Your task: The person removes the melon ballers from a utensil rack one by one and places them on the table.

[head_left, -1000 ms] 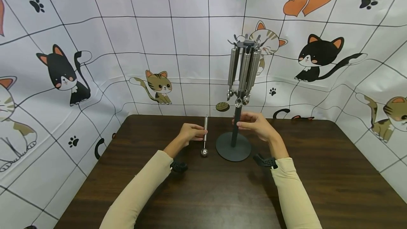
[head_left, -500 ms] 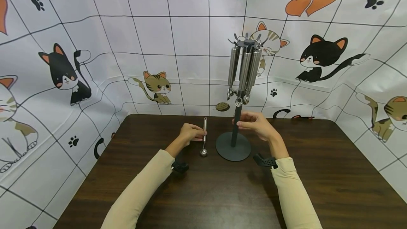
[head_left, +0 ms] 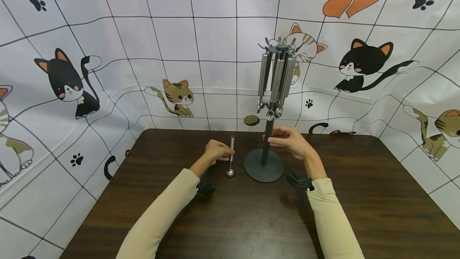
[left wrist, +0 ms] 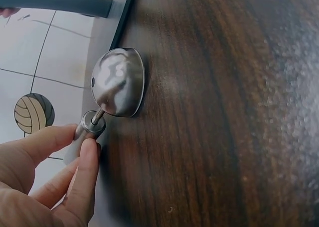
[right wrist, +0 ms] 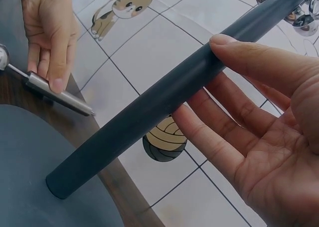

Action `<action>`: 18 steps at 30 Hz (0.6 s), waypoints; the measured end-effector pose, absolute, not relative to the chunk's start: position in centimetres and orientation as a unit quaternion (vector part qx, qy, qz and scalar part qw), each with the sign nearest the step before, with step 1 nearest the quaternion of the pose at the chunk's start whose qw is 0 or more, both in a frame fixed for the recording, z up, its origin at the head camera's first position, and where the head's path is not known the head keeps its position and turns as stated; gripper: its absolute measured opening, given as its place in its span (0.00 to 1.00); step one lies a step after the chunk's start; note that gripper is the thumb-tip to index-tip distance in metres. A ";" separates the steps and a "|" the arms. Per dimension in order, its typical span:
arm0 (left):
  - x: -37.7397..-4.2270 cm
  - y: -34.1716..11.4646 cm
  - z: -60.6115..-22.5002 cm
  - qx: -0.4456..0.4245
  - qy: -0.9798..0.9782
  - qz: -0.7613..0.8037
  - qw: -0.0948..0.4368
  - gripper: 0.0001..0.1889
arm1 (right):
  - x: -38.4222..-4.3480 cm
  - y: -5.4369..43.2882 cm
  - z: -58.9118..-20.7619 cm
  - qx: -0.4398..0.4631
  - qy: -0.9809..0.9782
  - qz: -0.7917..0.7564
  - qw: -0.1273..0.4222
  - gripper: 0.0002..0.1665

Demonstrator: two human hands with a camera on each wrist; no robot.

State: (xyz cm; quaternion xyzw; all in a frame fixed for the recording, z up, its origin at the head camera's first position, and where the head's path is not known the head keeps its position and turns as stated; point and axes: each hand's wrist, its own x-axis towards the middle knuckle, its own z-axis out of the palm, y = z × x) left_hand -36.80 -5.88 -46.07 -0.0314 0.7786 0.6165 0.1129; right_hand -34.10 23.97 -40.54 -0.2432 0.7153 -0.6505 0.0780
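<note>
My left hand [head_left: 217, 150] pinches a steel melon baller [head_left: 230, 172] by its thick round handle, left of the stand. In the left wrist view its hollow bowl [left wrist: 117, 80], with a small hole, sits rim down at the tabletop, and thumb and fingers hold the handle near the neck. My right hand [head_left: 290, 142] grips the dark grey pole [right wrist: 139, 117] of an upright utensil stand [head_left: 264, 175] between thumb and fingers. Several steel-handled utensils [head_left: 276, 79] hang from hooks around the stand's top, ends down.
The dark wooden table [head_left: 251, 227] carries the stand's round base near its far edge. Behind it hangs a white sheet [head_left: 215, 39] with a grid and cartoon cats. A dark band [head_left: 206, 188] sits at the left wrist, another band [head_left: 300, 183] at the right.
The melon baller's handle end has dipped slightly in my left hand, while its bowl stays in nearly the same place. My right hand and the stand have not moved.
</note>
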 end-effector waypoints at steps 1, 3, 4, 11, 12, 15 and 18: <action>-36.8 -5.8 -46.1 -0.031 0.780 0.615 0.112 0.10 | -34.1 24.0 -40.6 -0.244 0.715 -0.651 0.078 0.17; -36.8 -5.7 -46.1 -0.030 0.781 0.614 0.110 0.10 | -34.1 24.0 -40.6 -0.245 0.715 -0.651 0.078 0.17; -36.8 -5.7 -46.1 -0.031 0.781 0.615 0.109 0.09 | -34.0 24.0 -40.5 -0.245 0.715 -0.651 0.078 0.17; -36.5 -5.6 -46.2 -0.036 0.785 0.609 0.109 0.13 | -33.9 24.0 -40.3 -0.243 0.716 -0.650 0.079 0.17; -36.5 -5.7 -46.2 -0.035 0.786 0.608 0.109 0.14 | -33.8 24.0 -40.3 -0.243 0.716 -0.650 0.080 0.17; -36.3 -5.7 -46.3 -0.031 0.786 0.607 0.110 0.16 | -33.9 24.0 -40.5 -0.247 0.713 -0.651 0.082 0.17; -36.2 -5.7 -46.2 -0.025 0.785 0.609 0.109 0.17 | -33.9 24.0 -40.5 -0.247 0.714 -0.650 0.083 0.17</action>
